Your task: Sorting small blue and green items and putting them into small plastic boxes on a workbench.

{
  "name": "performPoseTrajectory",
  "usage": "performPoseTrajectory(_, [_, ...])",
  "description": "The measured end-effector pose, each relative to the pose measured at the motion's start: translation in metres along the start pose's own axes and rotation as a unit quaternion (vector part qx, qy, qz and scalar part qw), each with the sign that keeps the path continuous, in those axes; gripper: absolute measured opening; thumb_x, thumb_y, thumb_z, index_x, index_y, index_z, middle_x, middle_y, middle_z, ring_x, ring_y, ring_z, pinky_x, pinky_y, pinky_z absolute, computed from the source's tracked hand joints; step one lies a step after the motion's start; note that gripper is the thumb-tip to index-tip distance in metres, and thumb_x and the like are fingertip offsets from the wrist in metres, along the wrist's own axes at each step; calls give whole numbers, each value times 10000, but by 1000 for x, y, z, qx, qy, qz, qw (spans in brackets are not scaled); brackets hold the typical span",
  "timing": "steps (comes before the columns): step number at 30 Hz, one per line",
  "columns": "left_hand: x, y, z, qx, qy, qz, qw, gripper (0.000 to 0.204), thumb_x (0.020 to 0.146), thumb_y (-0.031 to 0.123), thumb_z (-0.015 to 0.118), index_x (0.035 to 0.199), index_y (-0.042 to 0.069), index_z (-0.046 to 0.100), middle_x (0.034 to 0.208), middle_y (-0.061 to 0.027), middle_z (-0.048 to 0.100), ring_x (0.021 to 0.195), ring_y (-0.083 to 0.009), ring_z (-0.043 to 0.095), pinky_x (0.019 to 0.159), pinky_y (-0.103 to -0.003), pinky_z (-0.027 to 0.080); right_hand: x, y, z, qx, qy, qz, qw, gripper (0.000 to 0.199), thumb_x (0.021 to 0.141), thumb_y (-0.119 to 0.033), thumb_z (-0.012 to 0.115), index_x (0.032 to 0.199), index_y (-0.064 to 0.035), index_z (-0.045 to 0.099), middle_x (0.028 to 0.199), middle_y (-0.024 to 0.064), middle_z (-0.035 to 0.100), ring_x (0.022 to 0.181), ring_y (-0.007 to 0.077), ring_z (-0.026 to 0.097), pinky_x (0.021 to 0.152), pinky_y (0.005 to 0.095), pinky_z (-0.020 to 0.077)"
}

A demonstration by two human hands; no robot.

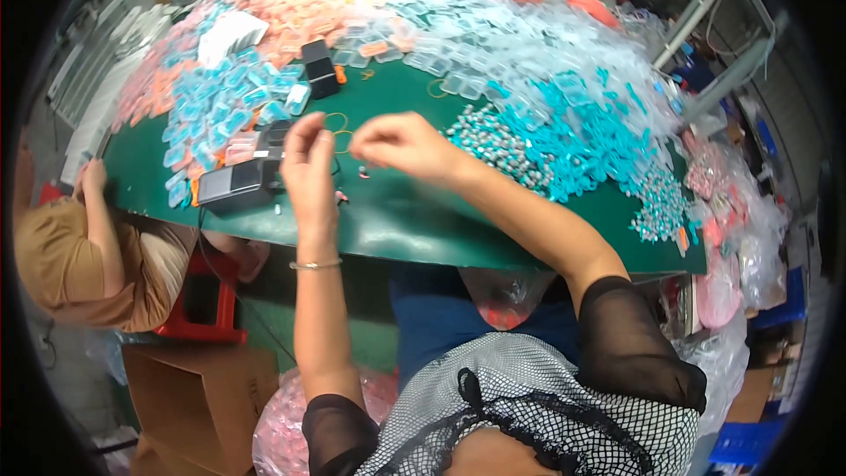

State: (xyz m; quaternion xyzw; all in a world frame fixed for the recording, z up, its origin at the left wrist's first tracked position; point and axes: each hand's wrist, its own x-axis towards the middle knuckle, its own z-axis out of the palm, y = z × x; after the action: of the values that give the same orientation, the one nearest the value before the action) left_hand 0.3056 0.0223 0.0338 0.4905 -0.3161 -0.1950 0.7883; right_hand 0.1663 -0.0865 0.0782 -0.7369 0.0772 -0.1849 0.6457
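Over the green table (pixel 397 234), my left hand (pixel 308 163) is raised with its fingers curled together. My right hand (pixel 401 145) faces it from the right, thumb and fingertips drawn into a pinch. Whatever is between the fingers of either hand is too small or hidden to make out. Close behind and between the hands are thin yellow rubber bands (pixel 337 119). Below my right fingertips lie a small dark and pink piece (pixel 363 173) and a pinkish piece (pixel 342 197). A black box-shaped device (pixel 236 185) with a grey top stands left of my left hand.
Teal plastic pieces (pixel 590 137) and small silvery parts (pixel 502 145) are heaped to my right. Blue-lidded small cases (pixel 211 106), orange cases (pixel 300 13) and clear cases (pixel 529 44) cover the far side. A black open case (pixel 319 69) stands mid-table. Another person (pixel 79 256) sits at left.
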Motion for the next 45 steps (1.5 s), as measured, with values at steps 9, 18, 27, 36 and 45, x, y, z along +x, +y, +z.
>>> performPoseTrajectory(9, [-72, -57, 142, 358, -207, 131, 901, 486, 871, 371, 692, 1269, 104, 613, 1324, -178, 559, 1280, -391, 461, 1035, -505, 394, -240, 20, -67, -152, 244, 95, 953, 121, 915, -33, 628, 1006, -5, 702, 911, 23, 681, 783, 61, 590, 691, 232, 485])
performPoseTrajectory(18, [-72, -80, 177, 543, -198, 127, 807, 525, 915, 492, 603, 1311, 148, 616, 1392, -149, 535, 1311, -394, 436, 1081, -508, 359, -238, -4, -154, -474, 306, -77, 822, 153, 818, -23, 667, 965, -45, 701, 915, 107, 683, 849, 265, 647, 739, 356, 510])
performPoseTrajectory(27, [-82, -81, 181, 465, -214, 157, 845, 477, 871, 429, 658, 1247, 135, 653, 1308, -125, 597, 1221, -372, 501, 999, -488, 433, -137, 22, -209, -755, 135, -16, 642, 157, 798, -108, 586, 904, -136, 698, 909, 31, 640, 958, 244, 595, 842, 464, 411])
performPoseTrajectory(36, [-85, -78, 186, 466, -239, 186, 831, 515, 867, 460, 660, 1269, 138, 631, 1333, -131, 575, 1234, -382, 489, 982, -475, 440, -248, -14, -151, -737, 218, -111, 631, 88, 814, -127, 698, 898, -115, 675, 886, 18, 636, 917, 214, 603, 880, 426, 391])
performPoseTrajectory(45, [-122, -42, 200, 488, -176, 354, 778, 476, 777, 318, 757, 1213, 173, 635, 1348, -134, 518, 1320, -404, 395, 1056, -643, 264, -328, -1, -85, -692, 224, -2, 686, 94, 802, -130, 647, 888, -126, 683, 845, 2, 602, 861, 198, 588, 866, 428, 383])
